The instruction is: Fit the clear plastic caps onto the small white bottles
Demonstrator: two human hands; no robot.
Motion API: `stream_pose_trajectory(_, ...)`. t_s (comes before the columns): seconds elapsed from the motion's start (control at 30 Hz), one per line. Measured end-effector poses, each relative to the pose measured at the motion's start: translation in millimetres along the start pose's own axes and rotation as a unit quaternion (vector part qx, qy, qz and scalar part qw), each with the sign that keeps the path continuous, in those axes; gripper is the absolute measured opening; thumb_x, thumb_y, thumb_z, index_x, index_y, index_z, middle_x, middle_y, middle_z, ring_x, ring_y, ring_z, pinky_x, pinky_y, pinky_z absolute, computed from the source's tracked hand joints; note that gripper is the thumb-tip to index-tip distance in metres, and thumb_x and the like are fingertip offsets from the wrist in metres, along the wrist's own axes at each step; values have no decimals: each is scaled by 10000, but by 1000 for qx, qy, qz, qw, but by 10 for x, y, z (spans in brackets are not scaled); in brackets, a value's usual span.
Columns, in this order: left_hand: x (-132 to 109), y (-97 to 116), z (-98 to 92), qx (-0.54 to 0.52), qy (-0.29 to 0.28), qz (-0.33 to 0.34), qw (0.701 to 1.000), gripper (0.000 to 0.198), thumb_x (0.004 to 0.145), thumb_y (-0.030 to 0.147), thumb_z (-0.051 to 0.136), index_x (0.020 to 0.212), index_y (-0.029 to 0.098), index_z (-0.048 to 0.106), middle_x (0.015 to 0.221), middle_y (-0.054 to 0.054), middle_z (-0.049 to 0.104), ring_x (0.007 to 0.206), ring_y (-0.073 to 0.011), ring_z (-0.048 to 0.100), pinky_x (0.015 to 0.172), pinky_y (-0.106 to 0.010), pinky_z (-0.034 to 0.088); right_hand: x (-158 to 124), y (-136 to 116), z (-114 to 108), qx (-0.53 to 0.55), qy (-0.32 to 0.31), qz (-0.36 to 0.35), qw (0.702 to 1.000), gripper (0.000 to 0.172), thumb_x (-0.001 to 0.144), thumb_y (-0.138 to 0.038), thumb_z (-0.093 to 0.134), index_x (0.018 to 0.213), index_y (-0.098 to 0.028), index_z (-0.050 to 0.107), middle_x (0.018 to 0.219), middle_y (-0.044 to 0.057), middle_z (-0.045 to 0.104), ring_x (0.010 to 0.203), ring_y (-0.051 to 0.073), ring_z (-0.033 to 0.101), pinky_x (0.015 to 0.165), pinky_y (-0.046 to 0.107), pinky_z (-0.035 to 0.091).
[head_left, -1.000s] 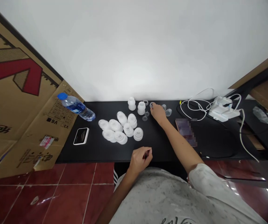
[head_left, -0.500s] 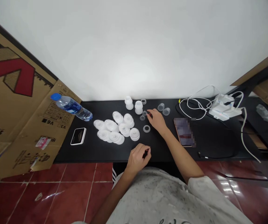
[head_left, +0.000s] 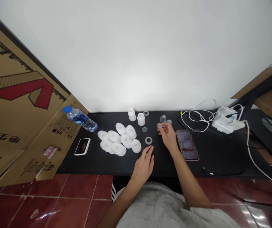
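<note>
Between the thumb and fingers of my right hand (head_left: 168,136) is a small clear round silicone piece (head_left: 159,125), raised near two clear domed cups (head_left: 163,118). My left hand (head_left: 142,165) is open and holds nothing, its fingers pointing toward a translucent ring (head_left: 148,143) just beyond the fingertips. Farther back, a small clear disc (head_left: 145,129) lies flat. Behind it a second ring (head_left: 145,113) rests beside two upright white flared connectors (head_left: 141,119). Several white round capped parts (head_left: 114,136) lie clustered to the left of my hands.
A water bottle (head_left: 81,119) leans across the left end, near a white device with a dark screen (head_left: 82,146) and a large cardboard box (head_left: 31,133). To the right are a phone (head_left: 187,145), white cables and a white power strip (head_left: 225,118). A white wall stands behind the black table (head_left: 90,166).
My right hand has moved right, carrying a clear round piece away from the small disc. My left hand's fingers have straightened and reached forward. The whole view has shifted slightly.
</note>
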State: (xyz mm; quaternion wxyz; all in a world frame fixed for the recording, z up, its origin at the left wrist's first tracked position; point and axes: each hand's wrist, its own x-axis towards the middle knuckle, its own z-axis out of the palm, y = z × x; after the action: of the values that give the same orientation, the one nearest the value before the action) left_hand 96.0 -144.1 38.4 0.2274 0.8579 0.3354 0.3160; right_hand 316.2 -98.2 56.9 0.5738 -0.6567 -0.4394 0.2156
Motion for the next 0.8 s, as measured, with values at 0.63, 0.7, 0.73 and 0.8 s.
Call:
stream_pose_trajectory(0.63,139,1,206,-262,105,-102,954,140,1073,329,667,1136,205,668,1396,-177,705,1125,-257,797,776,-345,722,-1053,-9,-78,172,-48,83,981,322,937,-473,821,1181,-270,765,955,63,793,823,251,758,693,371,641)
stream_pose_trajectory(0.7,145,-4,234,-316,105,-123,935,264,1056,364,700,1252,211,612,1370,-173,733,1035,-234,822,772,-347,725,-1021,-29,-60,214,-75,101,969,342,939,-491,820,1192,-272,753,936,54,800,758,229,732,651,350,612)
stream_pose_trajectory(0.73,150,-9,245,-336,104,-131,927,341,1051,373,710,1321,215,573,1354,-169,745,994,-222,828,773,-346,725,-1003,-37,-59,226,-90,105,964,356,952,-494,809,1222,-271,746,937,50,805,738,218,718,650,343,599)
stream_pose_trajectory(0.8,158,-26,254,-351,98,-143,920,456,1052,374,708,1437,221,519,1312,-157,766,965,-208,830,790,-344,722,-975,-47,-68,242,-127,104,956,423,977,-490,783,1332,-270,715,962,49,814,741,207,703,660,331,575)
